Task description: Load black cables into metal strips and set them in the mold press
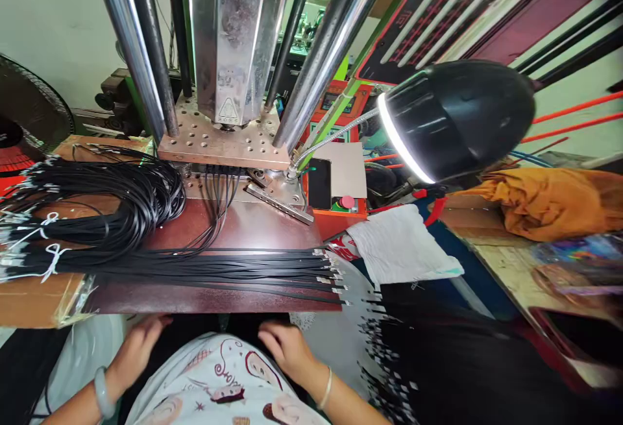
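Note:
My left hand (pixel 141 342) rests low by my lap, just below the table's front edge, its fingers loosely extended and nothing visible in it. On the other side of my lap, my right hand (pixel 288 348) lies with loosely bent fingers, thumb apart, also holding nothing that I can see. Both fingertips are partly hidden. In front of them, a row of flat black cables (pixel 233 268) with silver connector ends lies across the dark red table (pixel 195 298). A few more cables (pixel 219 198) run out from under the press plate (pixel 224 151). A coiled cable bundle (pixel 141 198), tied with white string, sits left.
Polished press columns (pixel 331 42) rise behind the table. A black lamp (pixel 462 120) hangs at right, near a control box with a red button (pixel 347 202). A white cloth (pixel 406 243) lies right. Many black cables (pixel 452 353) hang at lower right. A fan (pixel 29 113) stands left.

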{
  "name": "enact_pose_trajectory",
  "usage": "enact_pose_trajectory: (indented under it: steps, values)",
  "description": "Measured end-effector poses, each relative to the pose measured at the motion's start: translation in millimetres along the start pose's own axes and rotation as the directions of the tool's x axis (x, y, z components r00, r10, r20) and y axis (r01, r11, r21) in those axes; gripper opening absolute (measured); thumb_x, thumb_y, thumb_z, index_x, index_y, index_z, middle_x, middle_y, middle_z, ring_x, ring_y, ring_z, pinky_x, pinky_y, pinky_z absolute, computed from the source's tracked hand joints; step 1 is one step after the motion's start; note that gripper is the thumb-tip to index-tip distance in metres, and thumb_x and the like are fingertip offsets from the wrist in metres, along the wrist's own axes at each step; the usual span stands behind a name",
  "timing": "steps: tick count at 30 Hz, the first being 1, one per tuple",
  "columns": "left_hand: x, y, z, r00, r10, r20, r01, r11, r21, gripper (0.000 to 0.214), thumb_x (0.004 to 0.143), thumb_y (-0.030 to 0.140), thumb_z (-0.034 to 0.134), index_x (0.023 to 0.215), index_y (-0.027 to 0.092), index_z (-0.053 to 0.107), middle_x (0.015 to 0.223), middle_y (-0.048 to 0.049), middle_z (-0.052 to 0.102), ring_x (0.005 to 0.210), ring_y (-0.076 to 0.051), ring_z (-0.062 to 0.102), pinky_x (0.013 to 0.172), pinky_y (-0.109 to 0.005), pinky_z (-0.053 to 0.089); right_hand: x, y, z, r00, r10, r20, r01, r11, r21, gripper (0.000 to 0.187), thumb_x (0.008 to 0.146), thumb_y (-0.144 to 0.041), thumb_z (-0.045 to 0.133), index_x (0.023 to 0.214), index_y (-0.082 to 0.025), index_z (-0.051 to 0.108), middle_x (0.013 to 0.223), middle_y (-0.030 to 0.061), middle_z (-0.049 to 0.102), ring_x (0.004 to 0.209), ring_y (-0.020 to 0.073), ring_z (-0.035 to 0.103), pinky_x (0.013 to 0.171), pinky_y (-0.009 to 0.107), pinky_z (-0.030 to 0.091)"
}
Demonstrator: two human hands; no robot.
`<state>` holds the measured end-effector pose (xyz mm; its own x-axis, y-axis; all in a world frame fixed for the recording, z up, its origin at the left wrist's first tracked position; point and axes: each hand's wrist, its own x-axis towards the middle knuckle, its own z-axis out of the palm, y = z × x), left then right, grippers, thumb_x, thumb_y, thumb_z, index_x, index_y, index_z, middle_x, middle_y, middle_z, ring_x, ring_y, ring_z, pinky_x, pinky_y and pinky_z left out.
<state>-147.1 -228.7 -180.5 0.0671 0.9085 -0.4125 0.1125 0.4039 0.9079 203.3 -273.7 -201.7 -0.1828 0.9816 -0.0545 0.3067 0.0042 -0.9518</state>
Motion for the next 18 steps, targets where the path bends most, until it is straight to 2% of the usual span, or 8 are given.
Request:
enact_pose_trajectory:
  steps: [1,3,5,7,9,13,16,18]
  values:
    - [-7.9,11.6,-0.3,0.984,0.055,0.168,-0.088,0.977,0.196,0.022,0.07,0.04,0.075,0.09,0.03,0.078,0.094,-0.0073,0.075,0.089,-0.031,0.069,0.087,-0.04,0.057,0.9,-15.8,-9.8,0.975,-0.18,0.131,0.201,0.965,-0.171,0.034,0.089,-0.051,0.051,0.082,-0.025,0.072,0.061,0.0035,0.065,0.054,0.0172,0.055,0.055,0.031,0.042]
    - [-15.5,47.1,3.2,0.842,0.121,0.526,-0.351,0.863,0.363,0.027,0.072,0.035,0.074,0.098,0.034,0.077,0.096,-0.0072,0.075,0.086,-0.031,0.069,0.089,-0.044,0.055,19.4,-52.9,-39.6,0.849,-0.431,0.305,0.524,0.763,-0.379,0.03,0.094,-0.04,0.044,0.088,-0.026,0.071,0.062,0.0032,0.064,0.057,0.0177,0.053,0.061,0.033,0.042]
    - [-8.3,91.7,16.5,0.673,0.163,0.721,-0.552,0.76,0.343,0.028,0.076,0.032,0.067,0.103,0.035,0.076,0.098,-0.0073,0.074,0.089,-0.031,0.069,0.094,-0.045,0.053,59.8,-87.4,-77.4,0.874,-0.437,0.214,0.464,0.614,-0.639,0.032,0.096,-0.032,0.038,0.091,-0.024,0.069,0.078,0.008,0.067,0.069,0.0202,0.055,0.07,0.035,0.043]
    - [12.0,133.2,40.7,0.646,0.269,0.714,-0.668,0.652,0.358,0.032,0.083,0.028,0.055,0.109,0.031,0.073,0.111,-0.008,0.071,0.107,-0.029,0.064,0.103,-0.044,0.047,111.2,-107.9,-112.9,0.938,-0.342,-0.053,0.127,0.483,-0.867,0.032,0.095,-0.028,0.039,0.107,-0.017,0.066,0.101,0.0158,0.065,0.091,0.0263,0.055,0.082,0.041,0.043]
    - [37.5,163.2,70.6,0.607,0.367,0.705,-0.764,0.515,0.389,0.038,0.09,0.024,0.041,0.117,0.023,0.068,0.124,-0.0102,0.064,0.118,-0.026,0.057,0.108,-0.043,0.042,156.9,-111.8,-137.1,0.971,-0.2,-0.128,-0.043,0.383,-0.923,0.034,0.092,-0.027,0.046,0.119,-0.011,0.06,0.111,0.0203,0.06,0.1,0.0304,0.052,0.085,0.044,0.042]
    - [73.4,190.2,117.4,0.553,0.304,0.776,-0.833,0.181,0.523,0.034,0.095,0.028,0.043,0.119,0.012,0.061,0.121,-0.0147,0.059,0.108,-0.025,0.059,0.1,-0.041,0.048,193.1,-100.2,-151.4,0.995,-0.075,0.065,0.089,0.365,-0.927,0.027,0.092,-0.026,0.051,0.114,-0.015,0.061,0.112,0.0146,0.06,0.104,0.0282,0.049,0.088,0.04,0.041]
    - [79.6,198.8,130.1,0.611,0.206,0.764,-0.764,-0.1,0.638,0.029,0.092,0.033,0.053,0.108,0.011,0.063,0.109,-0.0149,0.06,0.1,-0.029,0.059,0.088,-0.043,0.052,181.1,-99.5,-154.5,0.982,-0.126,0.137,0.177,0.404,-0.897,0.029,0.093,-0.026,0.052,0.12,-0.018,0.059,0.116,0.0122,0.06,0.106,0.0278,0.049,0.09,0.042,0.04]
    - [78.9,203.7,132.3,0.646,0.206,0.735,-0.711,-0.188,0.678,0.029,0.091,0.035,0.054,0.103,0.011,0.064,0.103,-0.015,0.06,0.1,-0.031,0.058,0.086,-0.044,0.052,166.3,-102.2,-160.7,0.979,-0.193,0.072,0.156,0.468,-0.87,0.036,0.091,-0.026,0.054,0.126,-0.018,0.056,0.121,0.0128,0.06,0.11,0.0286,0.049,0.093,0.044,0.04]
